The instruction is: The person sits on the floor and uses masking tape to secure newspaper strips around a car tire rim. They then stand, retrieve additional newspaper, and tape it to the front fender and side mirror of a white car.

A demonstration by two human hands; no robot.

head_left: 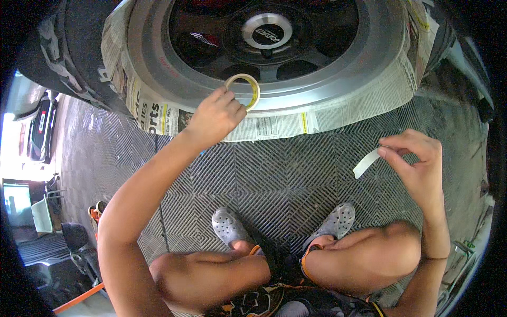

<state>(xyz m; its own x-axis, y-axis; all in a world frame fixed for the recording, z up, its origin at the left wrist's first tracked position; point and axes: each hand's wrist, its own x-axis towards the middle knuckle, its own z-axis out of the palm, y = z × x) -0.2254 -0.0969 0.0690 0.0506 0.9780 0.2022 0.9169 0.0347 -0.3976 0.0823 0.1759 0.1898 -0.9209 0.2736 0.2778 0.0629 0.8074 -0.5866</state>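
Ribbed tile floor (253, 174), wheel (268, 34) skirted in newspaper (264, 128), tape in both hands.
Paper already lines the wheel's left, lower and right edges; top edge out of view, so coverage there can't be told. Torn strip (366, 162) not yet stuck down: hangs off to the left of right hand (414, 156), thumb and fingertips pinching its end. Left hand (217, 113), fingers curled, grips tape roll (255, 95) by its left edge, before the wheel's lower rim.

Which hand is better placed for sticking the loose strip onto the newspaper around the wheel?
Probably the right hand: it pinches the strip by one end, leaving the other free. The left hand is occupied with the tape roll.
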